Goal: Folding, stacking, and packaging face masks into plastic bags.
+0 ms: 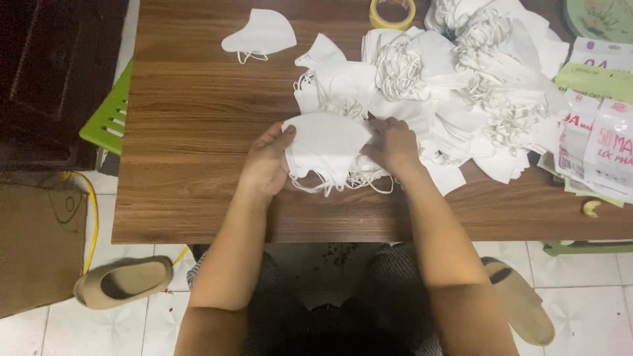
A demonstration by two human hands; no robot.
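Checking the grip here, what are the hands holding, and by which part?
A small stack of white face masks: left hand clasps its left end, right hand its right end.

left hand [266, 165] and right hand [391, 145] side by side, fingers curled in grip
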